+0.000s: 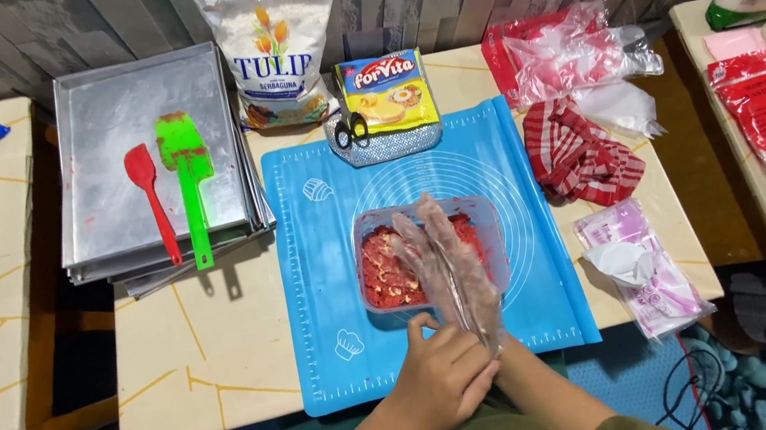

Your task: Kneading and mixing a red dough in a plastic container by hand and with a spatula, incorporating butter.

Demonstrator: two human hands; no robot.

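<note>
- Plastic glove [451, 260]: clear and thin, worn on the right hand [457, 270]. Its fingers are extended flat and close together, pointing away from the person, over the plastic container [491, 229].
- Left hand [443, 378]: bare, with fingers curled and pinched on the cuff of the glove at the right wrist. It sits at the near edge of the blue silicone baking mat [333, 283].
- Right hand: clamped on nothing; it lies open inside the glove.
- Plastic container: clear, rectangular, set at the centre of the mat, holding red crumbly dough [381, 271] with pale flecks.
- Stacked metal baking trays [100, 116]: left of the mat, carrying a red spatula [150, 199] and a green spatula [188, 178] side by side.
- Flour bag [272, 45] and a yellow packet [387, 93]: at the far edge of the table [201, 353], with scissors [350, 129] just beside the packet.
- Red striped cloth [582, 155]: right of the mat, near clear plastic bags [571, 50].
</note>
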